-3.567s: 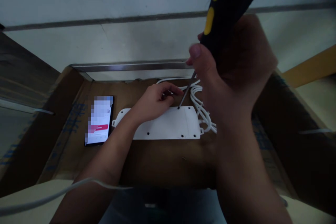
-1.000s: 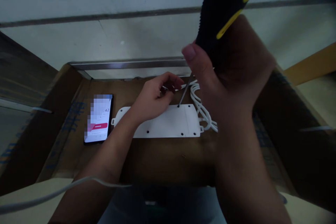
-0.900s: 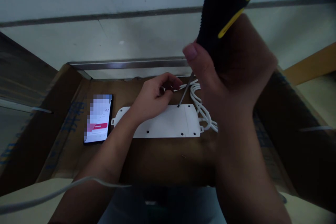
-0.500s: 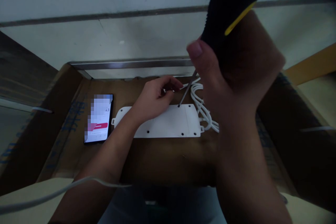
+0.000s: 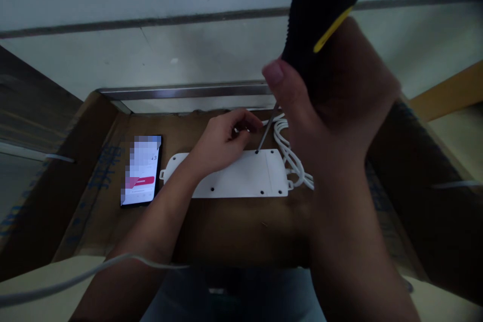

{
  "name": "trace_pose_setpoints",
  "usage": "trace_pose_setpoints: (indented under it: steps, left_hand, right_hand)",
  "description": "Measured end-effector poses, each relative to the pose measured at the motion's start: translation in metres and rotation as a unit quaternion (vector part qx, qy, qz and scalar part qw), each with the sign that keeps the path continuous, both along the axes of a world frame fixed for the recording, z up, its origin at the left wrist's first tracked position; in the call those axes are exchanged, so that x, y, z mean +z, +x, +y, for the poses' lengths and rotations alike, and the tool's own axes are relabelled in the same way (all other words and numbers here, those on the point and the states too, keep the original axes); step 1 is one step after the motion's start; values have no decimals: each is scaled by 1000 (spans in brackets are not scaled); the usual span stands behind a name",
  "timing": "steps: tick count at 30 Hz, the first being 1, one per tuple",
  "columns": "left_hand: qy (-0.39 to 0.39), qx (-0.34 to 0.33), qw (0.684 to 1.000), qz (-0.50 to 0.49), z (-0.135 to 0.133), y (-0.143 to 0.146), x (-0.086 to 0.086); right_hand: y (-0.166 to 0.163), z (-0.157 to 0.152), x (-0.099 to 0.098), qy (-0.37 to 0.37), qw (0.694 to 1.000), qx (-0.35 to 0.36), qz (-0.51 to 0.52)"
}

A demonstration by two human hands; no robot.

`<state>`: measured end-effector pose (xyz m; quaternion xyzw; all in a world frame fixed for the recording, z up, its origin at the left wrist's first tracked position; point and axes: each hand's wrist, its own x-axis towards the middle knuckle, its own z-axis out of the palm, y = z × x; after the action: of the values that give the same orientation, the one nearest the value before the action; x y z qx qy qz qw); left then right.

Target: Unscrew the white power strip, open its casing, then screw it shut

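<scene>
A white power strip (image 5: 241, 176) lies face down on brown cardboard (image 5: 226, 226), its back showing several dark screw holes. My right hand (image 5: 332, 100) is close to the camera, closed round the black and yellow handle of a screwdriver (image 5: 320, 5). The thin metal shaft runs down to a screw hole at the strip's far edge. My left hand (image 5: 222, 141) rests on the strip's back, its fingers curled near the shaft's tip. The strip's white cord (image 5: 292, 158) lies coiled at its right end.
A phone (image 5: 141, 170) with a lit screen lies left of the strip on the cardboard. A metal bar (image 5: 181, 92) crosses behind the cardboard, with pale floor beyond. A thin white cable (image 5: 75, 276) crosses the lower left. Cardboard flaps rise at both sides.
The screwdriver handle has turned in my right hand; its yellow stripe has shifted. The tip stays in the same hole, and my left hand stays on the strip.
</scene>
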<state>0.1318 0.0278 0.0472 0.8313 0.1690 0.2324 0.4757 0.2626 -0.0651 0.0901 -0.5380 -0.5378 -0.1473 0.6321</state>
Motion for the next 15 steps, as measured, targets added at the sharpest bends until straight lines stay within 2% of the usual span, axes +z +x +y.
trace_pose_setpoints:
  steps: [8, 15]
  left_hand:
    - [2, 5, 1000, 4, -2, 1, 1]
    - [5, 9, 1000, 5, -2, 1, 1]
  right_hand:
    - [-1, -1, -1, -11, 1000, 5, 6]
    - [-2, 1, -2, 15, 1000, 13, 15]
